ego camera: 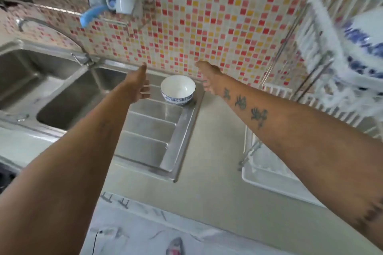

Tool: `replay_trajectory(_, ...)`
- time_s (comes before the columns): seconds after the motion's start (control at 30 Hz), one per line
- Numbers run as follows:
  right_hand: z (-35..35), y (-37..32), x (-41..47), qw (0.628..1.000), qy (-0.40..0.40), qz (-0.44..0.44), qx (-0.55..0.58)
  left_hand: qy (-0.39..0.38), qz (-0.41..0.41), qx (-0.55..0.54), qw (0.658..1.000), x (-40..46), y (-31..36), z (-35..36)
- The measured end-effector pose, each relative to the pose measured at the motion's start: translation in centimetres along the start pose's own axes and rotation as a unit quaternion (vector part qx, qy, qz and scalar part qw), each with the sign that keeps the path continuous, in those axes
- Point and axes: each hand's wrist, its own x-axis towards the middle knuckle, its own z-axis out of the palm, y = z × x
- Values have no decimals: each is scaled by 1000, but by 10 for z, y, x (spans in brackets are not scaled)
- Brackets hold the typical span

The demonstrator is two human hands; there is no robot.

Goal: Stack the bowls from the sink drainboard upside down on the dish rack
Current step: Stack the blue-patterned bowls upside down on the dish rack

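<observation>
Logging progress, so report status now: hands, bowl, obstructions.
Left hand and right hand open, empty, either side of the bowl. Bowl upright on the drainboard, untouched. Nothing in the way.

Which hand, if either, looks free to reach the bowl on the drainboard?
Probably both. The left hand and right hand are open on either side of the upright bowl, and nothing stands between them on the drainboard.
</observation>
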Motion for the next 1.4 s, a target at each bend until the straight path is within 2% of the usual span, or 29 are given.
replay_trajectory(0.17,21,32,55,997,24,69,1,-5,-33,14,999,54,-31,6)
replay_trajectory(0.43,41,55,115,994,10,105,7,-28,-38,53,997,113,-46,31)
replay_trajectory(0.63,56,67,139,991,-12,128,17,-31,-66,30,997,138,-49,33)
replay_trajectory(0.8,67,72,147,991,-11,132,34,-44,-87,-19,995,149,-53,40)
replay_trajectory(1.1,72,76,150,980,-10,127,151,-43,-75,11,996,156,-61,48)
replay_trajectory(1.4,72,74,119,984,37,115,128,-62,-66,39,995,135,-68,49)
